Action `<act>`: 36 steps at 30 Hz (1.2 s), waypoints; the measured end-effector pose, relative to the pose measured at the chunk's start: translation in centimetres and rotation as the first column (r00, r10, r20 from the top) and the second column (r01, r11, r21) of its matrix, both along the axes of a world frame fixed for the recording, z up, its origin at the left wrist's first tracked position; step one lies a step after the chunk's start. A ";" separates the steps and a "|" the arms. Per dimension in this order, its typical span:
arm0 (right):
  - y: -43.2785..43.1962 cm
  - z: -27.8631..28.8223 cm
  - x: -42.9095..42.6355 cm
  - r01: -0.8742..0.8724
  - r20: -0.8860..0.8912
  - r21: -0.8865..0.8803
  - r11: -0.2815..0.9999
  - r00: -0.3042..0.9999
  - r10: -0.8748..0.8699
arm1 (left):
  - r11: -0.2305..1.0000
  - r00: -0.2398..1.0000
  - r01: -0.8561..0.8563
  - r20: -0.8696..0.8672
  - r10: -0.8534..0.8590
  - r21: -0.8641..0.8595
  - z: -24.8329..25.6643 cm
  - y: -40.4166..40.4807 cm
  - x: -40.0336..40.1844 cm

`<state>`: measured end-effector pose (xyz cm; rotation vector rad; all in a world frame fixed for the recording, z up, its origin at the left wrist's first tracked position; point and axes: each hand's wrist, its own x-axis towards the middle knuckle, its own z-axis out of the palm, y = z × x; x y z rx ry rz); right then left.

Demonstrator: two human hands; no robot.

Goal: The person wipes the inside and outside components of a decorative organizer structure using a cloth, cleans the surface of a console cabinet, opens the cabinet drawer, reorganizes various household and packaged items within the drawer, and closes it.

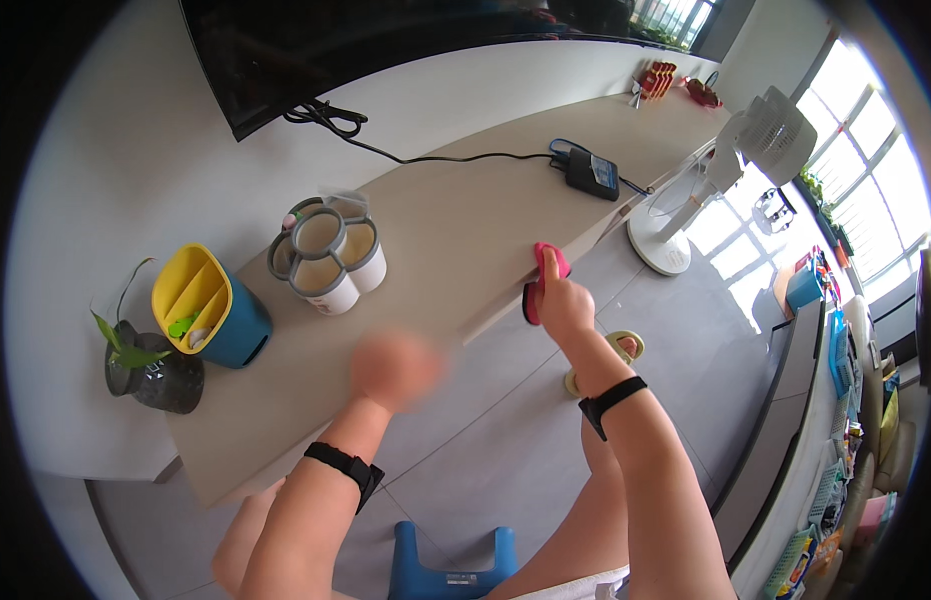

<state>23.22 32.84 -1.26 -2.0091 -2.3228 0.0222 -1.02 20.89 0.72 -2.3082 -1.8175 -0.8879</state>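
Observation:
My right hand (564, 306) is closed around a pink hand tool (542, 279) with a dark edge, perhaps a small brush, at the front edge of a long beige counter (450, 225). Blurred, my left hand (398, 367) is over the counter's near edge; its fingers cannot be made out. Behind it on the counter is a white organizer (329, 259) of joined round cups with grey rims. Left of that, a blue caddy (244, 322) with a yellow divided top holds small green and white items. A dark vase (169, 375) with a green plant is beside the caddy.
A black cable runs to a black box (591, 174) farther along the counter, below a wall-mounted television (405, 37). A white fan (664, 232) stands on the tiled floor to the right. A blue plastic stool (450, 574) is beneath me, near a sandal (627, 345).

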 end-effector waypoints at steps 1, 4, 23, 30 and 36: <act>0.7 0.0 0.3 0.001 -0.003 -0.003 1.000 1.000 -0.001 | 1.000 1.000 0.001 -0.003 -0.001 -0.003 0.0 0.0 0.0; 3.3 -0.3 1.1 0.082 0.007 0.088 0.993 0.997 -0.083 | 1.000 1.000 -0.015 -0.014 0.015 0.006 0.2 -0.1 -0.4; -10.1 1.1 -9.9 -0.283 -0.214 -0.150 0.947 0.945 0.249 | 0.994 0.996 -0.085 -0.010 0.084 -0.070 0.3 -0.5 -0.8; -13.8 2.8 -13.1 -0.260 -0.194 -0.160 0.952 0.954 0.228 | 0.923 0.816 0.056 0.550 0.178 -0.382 1.4 -8.1 -3.3; -15.4 3.4 -13.8 -0.395 -0.498 -0.262 0.880 0.837 0.228 | 0.917 0.282 -0.113 0.872 0.399 -0.383 2.2 -22.9 -12.1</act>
